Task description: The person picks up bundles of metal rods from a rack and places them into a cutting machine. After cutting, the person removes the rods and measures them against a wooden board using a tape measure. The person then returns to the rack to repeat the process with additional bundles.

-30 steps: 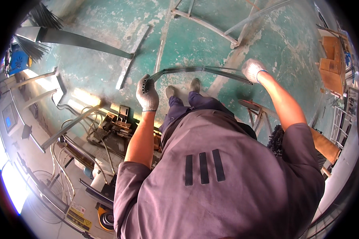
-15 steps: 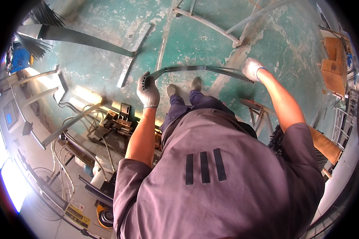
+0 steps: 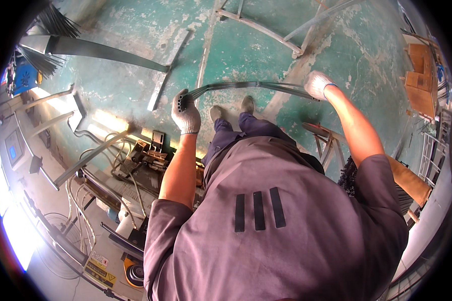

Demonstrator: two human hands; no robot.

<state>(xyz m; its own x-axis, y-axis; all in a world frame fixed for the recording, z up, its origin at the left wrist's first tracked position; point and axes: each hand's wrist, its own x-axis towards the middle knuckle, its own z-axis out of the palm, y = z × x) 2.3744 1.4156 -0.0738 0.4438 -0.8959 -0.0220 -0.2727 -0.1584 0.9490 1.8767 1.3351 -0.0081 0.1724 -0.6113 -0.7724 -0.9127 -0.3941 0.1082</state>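
Observation:
A bundle of thin dark metal tubes [image 3: 233, 86], bent near both ends, spans the space in front of my body. My left hand [image 3: 186, 113], in a whitish knit glove, is wrapped round its left end, where the round open tube ends show. At the right end my gloved right hand [image 3: 318, 86] is closed, with one tube running up into it. Other tube ends pass just below that fist. How many tubes the right fingers hold is hidden.
A long grey beam [image 3: 110, 53] on a stand is at upper left, near bundled dark rods [image 3: 60, 22]. Machinery [image 3: 150, 155] with hoses stands at my left. A metal frame [image 3: 266, 31] lies ahead; cardboard boxes [image 3: 420, 93] and a small stand [image 3: 328, 143] are rightward.
My right hand has shifted slightly, now covering more of the tubes' right end. The left hand and the bundle have barely moved.

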